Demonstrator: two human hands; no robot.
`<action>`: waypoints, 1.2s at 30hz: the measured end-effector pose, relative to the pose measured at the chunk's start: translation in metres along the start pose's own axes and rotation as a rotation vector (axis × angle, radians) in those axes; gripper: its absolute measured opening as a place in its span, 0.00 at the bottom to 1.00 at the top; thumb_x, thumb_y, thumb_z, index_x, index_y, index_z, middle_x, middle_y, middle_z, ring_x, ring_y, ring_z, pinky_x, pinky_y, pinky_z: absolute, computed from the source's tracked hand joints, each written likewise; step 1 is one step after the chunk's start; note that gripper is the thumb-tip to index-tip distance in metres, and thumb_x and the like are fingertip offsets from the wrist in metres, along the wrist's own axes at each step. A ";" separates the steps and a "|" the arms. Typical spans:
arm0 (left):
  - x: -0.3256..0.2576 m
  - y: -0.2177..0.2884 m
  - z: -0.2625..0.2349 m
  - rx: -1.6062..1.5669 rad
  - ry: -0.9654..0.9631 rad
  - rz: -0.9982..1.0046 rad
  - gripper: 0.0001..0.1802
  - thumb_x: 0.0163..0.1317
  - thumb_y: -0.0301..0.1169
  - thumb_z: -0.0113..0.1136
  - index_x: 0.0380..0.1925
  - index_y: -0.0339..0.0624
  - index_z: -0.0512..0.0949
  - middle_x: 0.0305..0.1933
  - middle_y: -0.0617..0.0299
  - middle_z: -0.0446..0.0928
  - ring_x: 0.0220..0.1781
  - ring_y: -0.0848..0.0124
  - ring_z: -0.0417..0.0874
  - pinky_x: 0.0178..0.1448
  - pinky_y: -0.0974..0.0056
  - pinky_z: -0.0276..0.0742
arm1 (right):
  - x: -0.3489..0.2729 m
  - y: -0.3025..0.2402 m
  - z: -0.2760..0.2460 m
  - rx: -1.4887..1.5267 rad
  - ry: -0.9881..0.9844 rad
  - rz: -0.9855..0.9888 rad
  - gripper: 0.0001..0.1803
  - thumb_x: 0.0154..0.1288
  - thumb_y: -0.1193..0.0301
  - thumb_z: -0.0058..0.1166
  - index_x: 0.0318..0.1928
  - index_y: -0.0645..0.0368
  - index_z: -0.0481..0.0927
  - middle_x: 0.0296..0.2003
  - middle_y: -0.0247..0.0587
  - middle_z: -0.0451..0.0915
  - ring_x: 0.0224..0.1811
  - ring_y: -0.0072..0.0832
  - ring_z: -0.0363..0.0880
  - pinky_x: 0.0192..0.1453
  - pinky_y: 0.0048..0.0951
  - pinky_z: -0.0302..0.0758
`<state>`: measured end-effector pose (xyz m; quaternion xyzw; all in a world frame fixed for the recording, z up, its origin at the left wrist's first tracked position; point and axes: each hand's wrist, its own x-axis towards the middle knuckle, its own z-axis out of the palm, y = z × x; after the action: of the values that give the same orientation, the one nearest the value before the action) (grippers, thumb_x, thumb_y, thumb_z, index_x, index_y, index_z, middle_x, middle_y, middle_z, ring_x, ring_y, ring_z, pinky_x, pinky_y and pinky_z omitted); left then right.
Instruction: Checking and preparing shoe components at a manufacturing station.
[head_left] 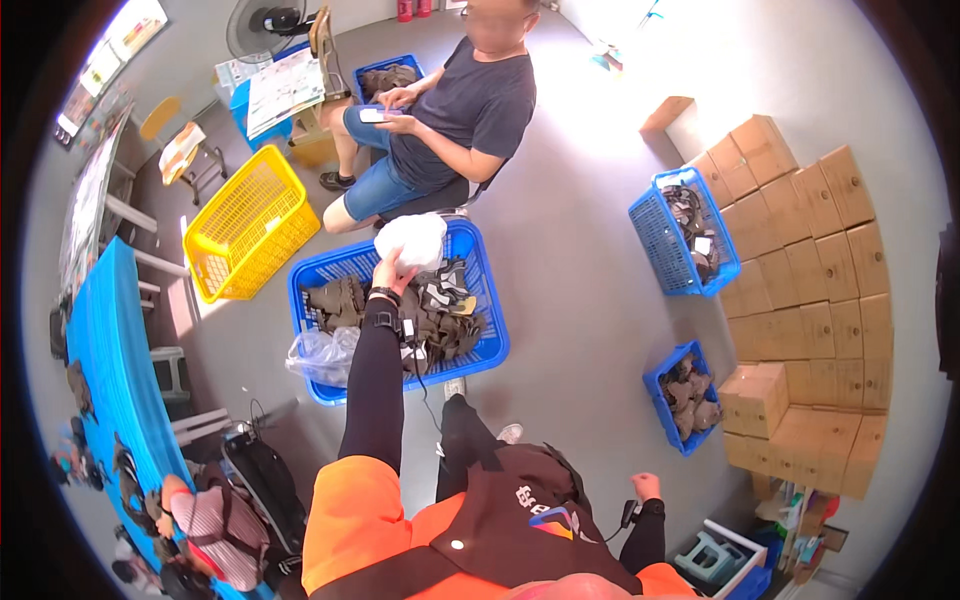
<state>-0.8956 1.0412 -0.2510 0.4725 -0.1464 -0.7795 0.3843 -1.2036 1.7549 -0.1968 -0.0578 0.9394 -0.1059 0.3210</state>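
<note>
At about ten o'clock sits one empty yellow basket point(250, 225), and just right of it my left hand point(388, 275) reaches out at twelve o'clock, fingers closed on a white plastic bag point(411, 240) held up over the big blue crate point(480, 300), likely so it hangs clear of the dark pieces point(440, 320) piled inside. My right hand point(646, 487) hangs back at four o'clock, curled into a loose fist, seemingly holding nothing. I count four blue crates and one seated person point(450, 110) with a phone.

An empty yellow basket point(250, 225) stands on the floor, stacked cardboard boxes point(810, 270) line the wall, and a fan point(262, 25) stands behind a seated person point(450, 120).
</note>
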 end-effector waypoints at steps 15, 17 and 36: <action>0.086 -0.037 -0.037 0.266 0.259 -0.294 0.28 0.47 0.35 0.67 0.49 0.42 0.70 0.49 0.57 0.72 0.50 0.59 0.73 0.41 0.51 0.77 | -0.001 -0.156 -0.004 -0.075 0.026 -0.086 0.11 0.51 0.67 0.58 0.28 0.64 0.81 0.22 0.40 0.79 0.26 0.23 0.75 0.33 0.28 0.71; 0.097 -0.061 -0.052 0.258 0.376 -0.356 0.28 0.45 0.36 0.68 0.47 0.40 0.72 0.49 0.56 0.72 0.50 0.59 0.73 0.44 0.51 0.76 | -0.001 -0.160 -0.001 -0.118 0.095 -0.049 0.12 0.52 0.66 0.57 0.29 0.64 0.80 0.21 0.40 0.79 0.25 0.23 0.74 0.32 0.28 0.71; 0.154 -0.127 -0.095 0.764 0.364 -0.400 0.27 0.50 0.43 0.64 0.44 0.34 0.73 0.47 0.51 0.73 0.45 0.59 0.76 0.39 0.54 0.78 | 0.035 -0.186 0.007 -0.190 -0.037 -0.025 0.12 0.53 0.66 0.57 0.30 0.63 0.80 0.20 0.37 0.77 0.22 0.21 0.73 0.29 0.26 0.70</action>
<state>-0.9135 1.0245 -0.4713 0.7283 -0.2592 -0.6328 0.0446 -1.2194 1.5665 -0.1791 -0.1017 0.9383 -0.0190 0.3301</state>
